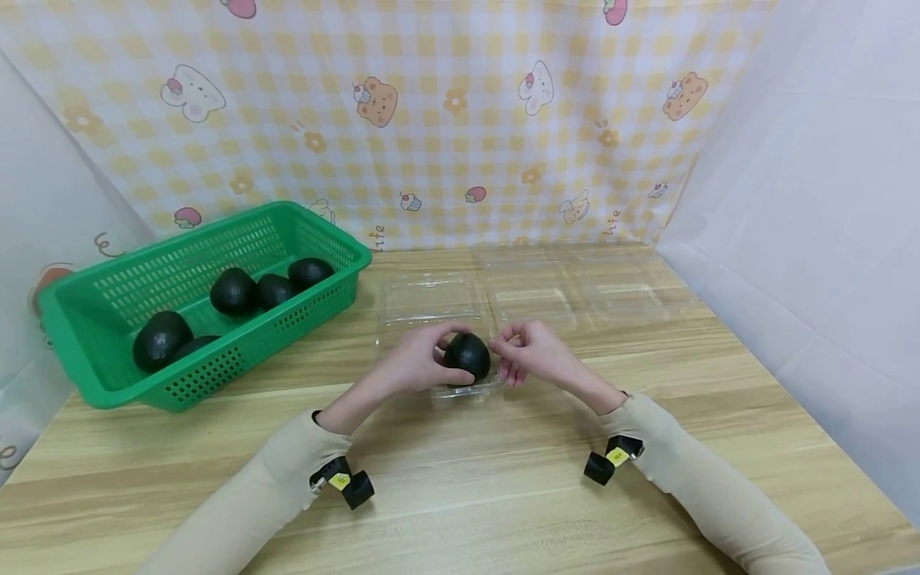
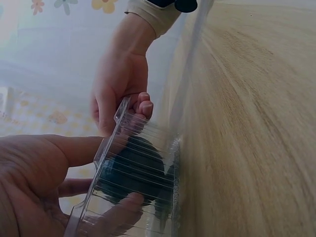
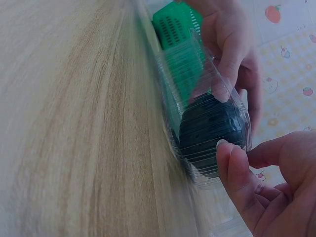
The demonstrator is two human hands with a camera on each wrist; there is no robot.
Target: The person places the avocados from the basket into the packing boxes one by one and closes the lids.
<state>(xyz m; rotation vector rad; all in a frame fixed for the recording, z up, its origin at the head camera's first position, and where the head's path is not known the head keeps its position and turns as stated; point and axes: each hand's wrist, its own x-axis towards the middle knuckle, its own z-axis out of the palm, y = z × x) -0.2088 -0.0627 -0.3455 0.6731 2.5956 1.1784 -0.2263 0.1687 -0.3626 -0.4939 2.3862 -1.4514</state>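
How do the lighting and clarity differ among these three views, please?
Head view: bright, with a pale sheen on the wooden tabletop; left wrist view: dimmer, the ribbed clear plastic container streaking the avocado seen through it; right wrist view: also dim, with highlights along the container's rim.

Bare left hand [image 1: 417, 358] is covering left side of black rounded fruit [image 1: 471, 356]. Green perforated plastic basket [image 1: 246, 355] is hiding part of another fruit [image 1: 194, 345]. Right-wrist edge is cropping bare right hand [image 3: 291, 175].
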